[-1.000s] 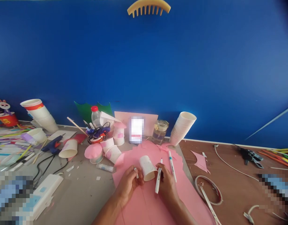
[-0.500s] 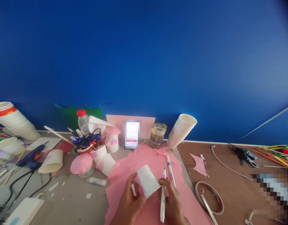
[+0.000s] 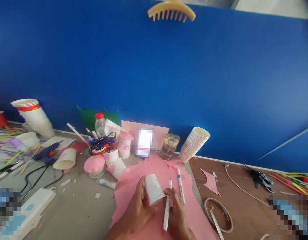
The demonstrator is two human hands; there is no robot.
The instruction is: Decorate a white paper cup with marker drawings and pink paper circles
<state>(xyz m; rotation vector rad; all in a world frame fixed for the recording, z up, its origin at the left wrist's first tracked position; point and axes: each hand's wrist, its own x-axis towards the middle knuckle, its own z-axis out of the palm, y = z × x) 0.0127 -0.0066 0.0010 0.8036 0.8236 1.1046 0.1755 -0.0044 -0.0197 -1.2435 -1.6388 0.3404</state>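
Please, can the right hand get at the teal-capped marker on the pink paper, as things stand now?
Probably yes. The teal-capped marker lies just beyond the right hand, and nothing seems to stand between them on the pink paper. But that hand holds a white marker, so it would likely need to put it down first.

The head-worn camera looks forward and down from just behind the person's left hand point(image 3: 135, 213) and right hand point(image 3: 177, 211), which sit close in the lower middle of the frame. It faces a blue wall point(image 3: 154, 66) filling the upper part, while the counter point(image 3: 76, 206) spreads across the bottom, its back edge sloping down rightward.
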